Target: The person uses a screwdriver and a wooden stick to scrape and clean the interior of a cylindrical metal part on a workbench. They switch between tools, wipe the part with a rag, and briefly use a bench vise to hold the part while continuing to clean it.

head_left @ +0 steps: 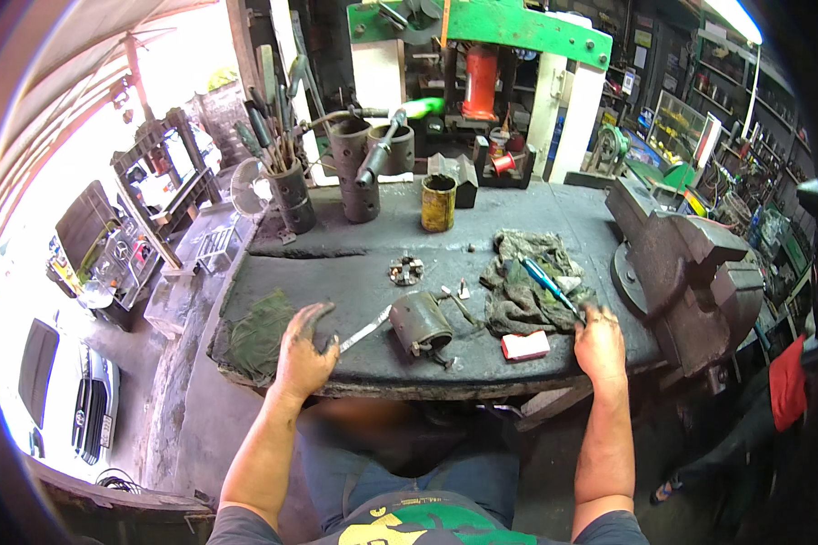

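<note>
Dark shirt (432,524) fills the lower edge. Beyond, a metal cylinder (420,322) lies on the bench (323,280), between a loosely spread left hand (307,352) near a metal strip (368,330) and a right hand (600,342) at the tip of a blue screwdriver (541,275), grip unclear. Tool handling seems underway; the next move likely calls for a firm hold.

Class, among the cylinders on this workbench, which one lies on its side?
The grey metal cylinder nearest the left hand; the yellow can, tool-filled holder and tall dark cylinder behind it stand upright.
</note>
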The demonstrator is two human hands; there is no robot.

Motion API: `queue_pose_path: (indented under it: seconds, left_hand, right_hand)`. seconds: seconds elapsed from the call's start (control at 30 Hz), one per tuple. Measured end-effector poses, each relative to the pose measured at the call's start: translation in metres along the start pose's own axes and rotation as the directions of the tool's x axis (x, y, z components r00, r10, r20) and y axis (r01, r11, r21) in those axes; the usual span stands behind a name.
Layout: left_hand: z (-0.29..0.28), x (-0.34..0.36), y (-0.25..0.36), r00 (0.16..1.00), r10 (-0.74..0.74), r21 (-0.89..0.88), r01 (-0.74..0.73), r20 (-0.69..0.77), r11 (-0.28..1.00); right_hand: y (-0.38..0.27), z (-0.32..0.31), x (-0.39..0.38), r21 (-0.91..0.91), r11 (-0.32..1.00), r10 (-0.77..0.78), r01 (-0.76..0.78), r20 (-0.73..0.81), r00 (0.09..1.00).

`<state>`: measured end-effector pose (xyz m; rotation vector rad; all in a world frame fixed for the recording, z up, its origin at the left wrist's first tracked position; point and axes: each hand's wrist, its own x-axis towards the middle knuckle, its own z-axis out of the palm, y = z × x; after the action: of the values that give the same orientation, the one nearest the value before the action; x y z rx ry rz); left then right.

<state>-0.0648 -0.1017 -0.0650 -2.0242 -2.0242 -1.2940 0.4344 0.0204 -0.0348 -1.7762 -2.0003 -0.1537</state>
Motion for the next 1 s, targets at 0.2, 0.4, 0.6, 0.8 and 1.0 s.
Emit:
queue_pose_path:
  seconds: [0.2,0.4,0.6,0.8,1.0]
  left_hand:
    - [0.000,0.011,0.008,1.000,0.005,-0.021,-0.005,-0.017,1.000]
    - [-0.028,0.092,0.001,0.980,0.136,0.102,-0.122,-0.148,0.987]
    - [-0.044,0.242,-0.011,0.979,0.189,0.551,-0.113,-0.082,0.826]
    - [-0.051,0.350,0.000,0.983,0.172,0.666,-0.087,-0.063,0.741]
    - [-0.042,0.275,-0.012,0.931,0.208,0.353,-0.094,-0.300,0.931]
  right_hand:
    - [0.018,0.010,0.020,0.072,0.994,-0.088,0.082,0.076,0.993]
    - [0.046,0.015,0.023,0.644,0.709,0.245,-0.288,0.159,0.957]
    - [0.051,0.037,0.009,0.931,-0.113,0.502,-0.347,0.355,0.789]
    - [0.030,0.034,-0.005,0.929,-0.268,0.403,-0.255,0.349,0.846]
    - [0.028,0.001,0.025,0.239,0.951,0.205,-0.196,-0.012,0.979]
